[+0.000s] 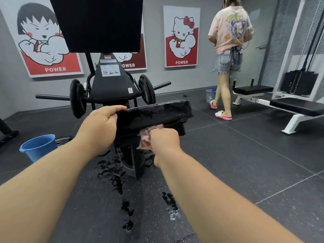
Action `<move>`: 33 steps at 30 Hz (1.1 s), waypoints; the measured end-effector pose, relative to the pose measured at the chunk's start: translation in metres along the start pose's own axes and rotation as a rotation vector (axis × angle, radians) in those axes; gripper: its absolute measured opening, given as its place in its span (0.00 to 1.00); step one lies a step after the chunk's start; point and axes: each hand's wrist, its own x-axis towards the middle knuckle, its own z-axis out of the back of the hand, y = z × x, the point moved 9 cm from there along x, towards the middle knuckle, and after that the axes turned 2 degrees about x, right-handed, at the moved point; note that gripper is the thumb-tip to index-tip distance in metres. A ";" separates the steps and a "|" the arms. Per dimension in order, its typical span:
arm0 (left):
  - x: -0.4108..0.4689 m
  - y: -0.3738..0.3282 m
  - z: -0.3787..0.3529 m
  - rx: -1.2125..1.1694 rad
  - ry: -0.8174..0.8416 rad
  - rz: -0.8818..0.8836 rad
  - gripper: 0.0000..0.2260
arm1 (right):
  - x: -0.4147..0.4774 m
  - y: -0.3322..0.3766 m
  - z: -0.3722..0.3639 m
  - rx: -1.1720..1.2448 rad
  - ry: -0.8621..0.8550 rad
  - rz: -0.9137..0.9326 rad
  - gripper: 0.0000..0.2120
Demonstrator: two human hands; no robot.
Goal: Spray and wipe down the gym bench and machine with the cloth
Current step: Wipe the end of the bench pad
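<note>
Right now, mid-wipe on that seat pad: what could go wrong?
1. Wet patches darken the floor right below the seat pad; a step there could slip.
2. The left hand grips the pad's glistening edge while the right hand holds the cloth against its lower edge; the grip might slide.
3. The blue bucket stands close by on the left and could be knocked over.

seat pad point(157, 111): black, cushioned, top glossy with wet streaks, on the machine's front post | cloth point(145, 140): pink, bunched, pressed under the pad's near edge (mostly hidden) | machine point(108, 85): black frame, weight plates point(78, 98) either side, tall back pad point(98, 23) above
</note>
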 end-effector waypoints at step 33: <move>-0.005 0.014 0.009 -0.467 0.136 0.098 0.24 | -0.064 0.041 -0.033 -0.555 0.034 1.136 0.21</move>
